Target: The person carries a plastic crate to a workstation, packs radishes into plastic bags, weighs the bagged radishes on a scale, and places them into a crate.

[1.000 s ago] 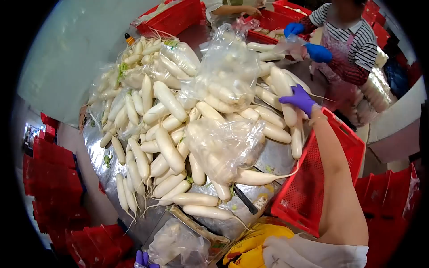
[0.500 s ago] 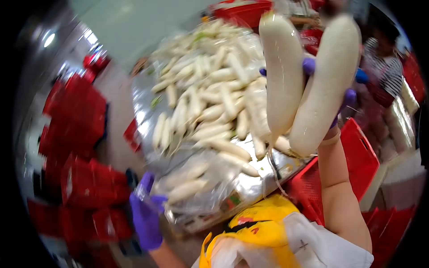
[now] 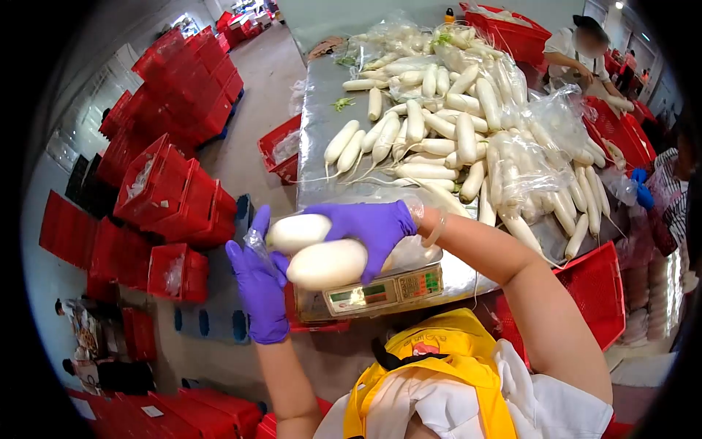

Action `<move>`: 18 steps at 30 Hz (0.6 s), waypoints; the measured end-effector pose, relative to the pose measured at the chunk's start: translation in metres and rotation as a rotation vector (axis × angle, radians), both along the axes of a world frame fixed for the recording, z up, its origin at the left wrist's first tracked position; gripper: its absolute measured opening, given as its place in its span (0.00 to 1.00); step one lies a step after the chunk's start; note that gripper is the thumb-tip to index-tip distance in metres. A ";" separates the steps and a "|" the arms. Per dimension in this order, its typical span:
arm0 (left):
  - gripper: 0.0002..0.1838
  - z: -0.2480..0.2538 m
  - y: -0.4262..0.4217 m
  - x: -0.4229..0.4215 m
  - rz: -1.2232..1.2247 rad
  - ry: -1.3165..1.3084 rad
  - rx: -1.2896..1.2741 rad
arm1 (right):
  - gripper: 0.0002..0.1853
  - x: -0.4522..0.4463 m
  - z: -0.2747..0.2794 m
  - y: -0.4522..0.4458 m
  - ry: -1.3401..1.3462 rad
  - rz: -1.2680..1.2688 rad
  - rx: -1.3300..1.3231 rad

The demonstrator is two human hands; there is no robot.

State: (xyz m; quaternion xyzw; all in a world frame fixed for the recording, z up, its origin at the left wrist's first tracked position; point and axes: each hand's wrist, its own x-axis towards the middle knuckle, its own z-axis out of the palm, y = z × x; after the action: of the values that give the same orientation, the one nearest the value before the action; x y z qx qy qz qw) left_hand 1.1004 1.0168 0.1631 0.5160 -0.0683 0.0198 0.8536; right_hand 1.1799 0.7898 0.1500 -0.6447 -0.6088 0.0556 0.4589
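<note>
My right hand [image 3: 373, 230], in a purple glove, grips two white daikon radishes, one daikon [image 3: 327, 265] lower and the other daikon [image 3: 298, 233] above it, their blunt ends pointing left. My left hand [image 3: 259, 293], gloved too, is at those ends with some fingers stretched up. Clear plastic [image 3: 256, 245], seemingly a bag's edge, is caught between its fingers. Below the daikons is a digital scale [image 3: 384, 291] with a lit display. Clear bagging lies over the scale beneath my right wrist, partly hidden by my hand and arm.
Many daikons [image 3: 439, 146], some bagged, cover the metal table [image 3: 322, 95]. Red crates [image 3: 168, 190] are stacked on the left, and a red crate [image 3: 585, 293] stands by my right arm. Another person [image 3: 578, 55] works at the back right; a blue-gloved hand [image 3: 643, 189] shows at far right.
My right hand has brought the two daikons from high on the right down and left over the scale, beside my left hand. The view has turned, and my left hand has risen.
</note>
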 end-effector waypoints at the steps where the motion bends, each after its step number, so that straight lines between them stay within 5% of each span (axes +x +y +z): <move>1: 0.43 -0.007 0.017 -0.001 -0.077 -0.035 0.033 | 0.40 0.005 -0.016 -0.001 0.010 -0.029 -0.053; 6: 0.45 0.024 -0.010 -0.024 -0.093 0.005 0.139 | 0.37 0.046 -0.073 -0.020 0.056 -0.204 -0.718; 10: 0.38 0.037 -0.014 -0.022 -0.436 0.101 0.264 | 0.40 0.073 -0.072 -0.019 0.376 -0.240 -0.978; 12: 0.37 0.038 -0.006 -0.009 -0.423 0.168 0.108 | 0.38 0.075 -0.087 -0.017 0.082 -0.355 -0.863; 16: 0.38 0.044 0.008 0.018 -0.456 0.346 -0.415 | 0.36 0.057 -0.085 -0.015 0.192 -0.431 -0.846; 18: 0.39 0.041 0.009 0.031 -0.466 0.287 -0.436 | 0.34 0.037 -0.085 -0.012 -0.050 -0.609 -0.725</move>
State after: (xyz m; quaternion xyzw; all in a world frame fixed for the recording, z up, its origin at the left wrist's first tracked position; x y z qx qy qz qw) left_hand 1.1311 1.0260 0.2046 0.2897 -0.0576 -0.2342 0.9262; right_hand 1.2173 0.7779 0.0650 -0.9136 -0.3445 0.1119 0.1848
